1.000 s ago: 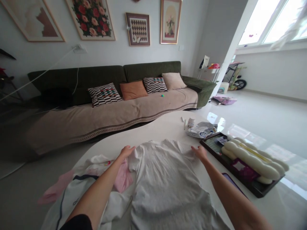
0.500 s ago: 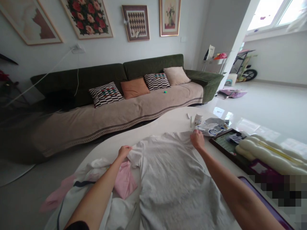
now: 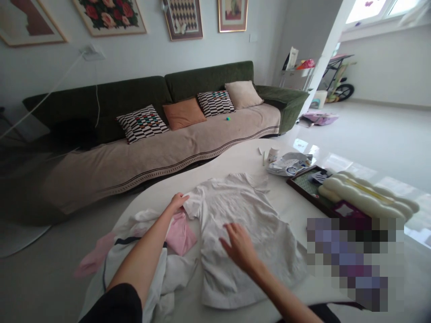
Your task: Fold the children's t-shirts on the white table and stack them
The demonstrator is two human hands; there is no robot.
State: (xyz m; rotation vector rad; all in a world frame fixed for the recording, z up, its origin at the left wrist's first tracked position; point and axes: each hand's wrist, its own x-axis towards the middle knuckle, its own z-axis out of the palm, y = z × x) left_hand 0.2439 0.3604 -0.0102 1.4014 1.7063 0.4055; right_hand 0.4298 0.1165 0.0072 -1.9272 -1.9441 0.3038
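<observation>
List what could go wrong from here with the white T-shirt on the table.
1. The left hand pinches the sleeve of the white T-shirt right beside the pink garment; a tug may drag that along.
2. The right hand lies flat on wrinkled cloth, so creases may get pressed in.
3. The heap of clothes hangs over the edge of the table and may slide off.

1. The T-shirt [image 3: 235, 202], lower centre, is plain white.
2. The crumpled garment [image 3: 182, 235] left of it is pale pink.
3. The jersey [image 3: 117, 264] at lower left is white with a dark stripe.
4. The sofa [image 3: 208, 78] is dark green; its cover [image 3: 161, 152] is beige with a dark patterned border.
5. The checked cushions [image 3: 143, 123] are black and white; the middle cushion [image 3: 183, 113] is orange.
</observation>
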